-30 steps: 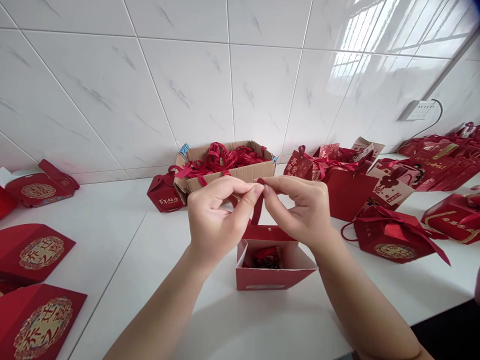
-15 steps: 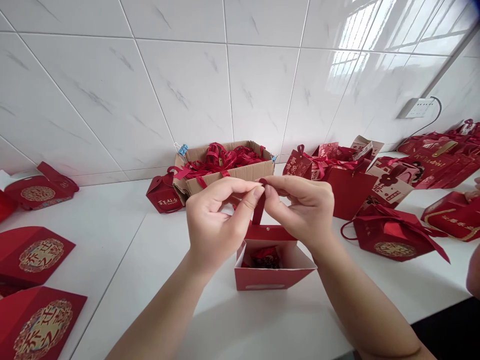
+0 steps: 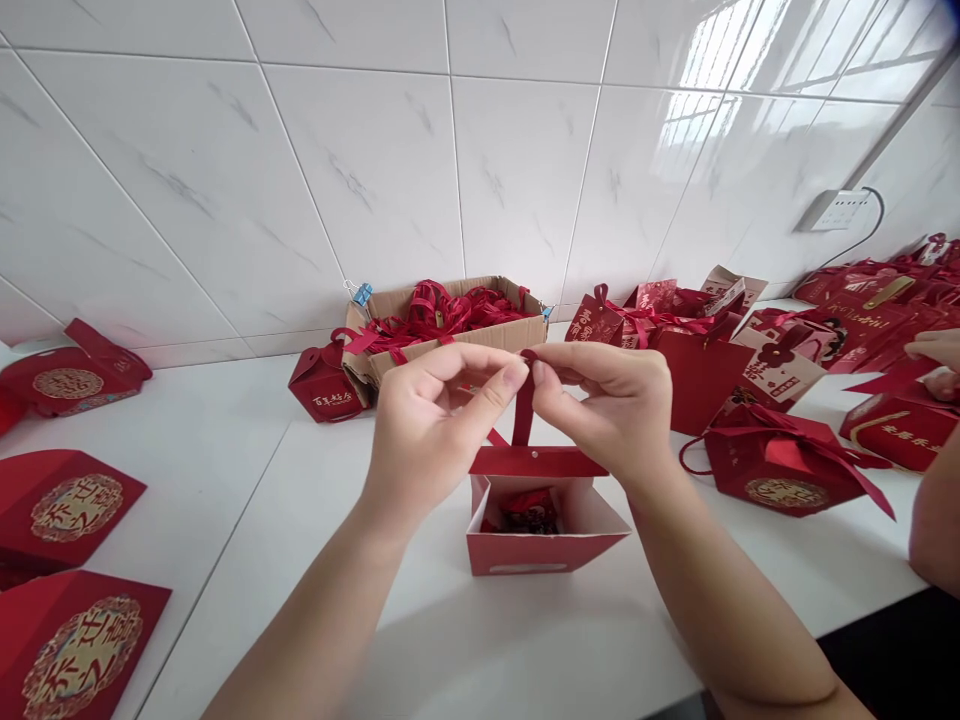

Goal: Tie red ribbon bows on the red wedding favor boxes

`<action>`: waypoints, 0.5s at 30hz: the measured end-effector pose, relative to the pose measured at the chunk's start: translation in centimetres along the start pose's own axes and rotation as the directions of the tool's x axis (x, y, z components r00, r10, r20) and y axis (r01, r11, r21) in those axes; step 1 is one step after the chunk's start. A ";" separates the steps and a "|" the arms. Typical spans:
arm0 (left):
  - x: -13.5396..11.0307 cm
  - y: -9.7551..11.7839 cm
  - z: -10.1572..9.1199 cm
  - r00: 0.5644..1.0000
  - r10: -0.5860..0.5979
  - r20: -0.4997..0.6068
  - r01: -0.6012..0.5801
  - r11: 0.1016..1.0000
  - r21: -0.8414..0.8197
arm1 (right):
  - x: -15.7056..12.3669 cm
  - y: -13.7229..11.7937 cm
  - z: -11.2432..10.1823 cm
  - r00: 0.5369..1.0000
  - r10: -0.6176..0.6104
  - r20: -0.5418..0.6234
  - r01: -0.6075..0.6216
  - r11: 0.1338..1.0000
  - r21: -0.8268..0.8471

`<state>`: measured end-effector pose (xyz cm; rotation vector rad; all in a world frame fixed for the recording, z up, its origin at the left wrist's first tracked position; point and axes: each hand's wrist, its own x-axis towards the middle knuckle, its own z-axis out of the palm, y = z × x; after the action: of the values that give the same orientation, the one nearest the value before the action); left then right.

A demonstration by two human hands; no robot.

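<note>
A small open red gift box point(image 3: 544, 548) stands on the white counter point(image 3: 450, 640) in front of me, with something dark red inside. A red ribbon handle point(image 3: 523, 412) rises from its back flap. My left hand point(image 3: 431, 430) and my right hand point(image 3: 611, 405) meet above the box. Both pinch the top of the ribbon between thumb and fingertips.
A cardboard box point(image 3: 450, 335) full of red ribbons sits against the tiled wall, with a closed red box point(image 3: 322, 382) beside it. Flat red box blanks point(image 3: 60, 505) lie at left. Finished red boxes point(image 3: 780, 465) crowd the right, where another person's hand point(image 3: 934, 350) and arm point(image 3: 934, 520) reach in.
My hands have stayed pinched on the ribbon, lifting slightly. At the right edge another person's hand and arm have come further into view.
</note>
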<state>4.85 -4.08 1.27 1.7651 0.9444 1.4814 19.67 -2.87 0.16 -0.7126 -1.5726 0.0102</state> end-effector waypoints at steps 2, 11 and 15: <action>-0.1 0.5 -1.0 0.996 -0.039 0.081 0.026 0.986 0.162 | 0.1 0.5 -0.2 0.999 0.043 0.002 -0.043 0.999 0.001; -1.9 1.0 -3.8 0.770 -0.351 0.533 -0.110 0.750 0.653 | 0.7 2.4 -1.8 0.977 0.200 -0.069 -0.198 0.979 0.036; -1.7 0.8 -2.5 0.766 -0.380 0.518 -0.120 0.707 0.697 | 1.0 1.9 -2.3 0.972 0.230 -0.058 -0.226 0.972 0.057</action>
<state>2.25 -5.84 1.43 2.4200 1.3101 0.2897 22.59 -1.88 0.65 -0.8434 -1.4175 0.1940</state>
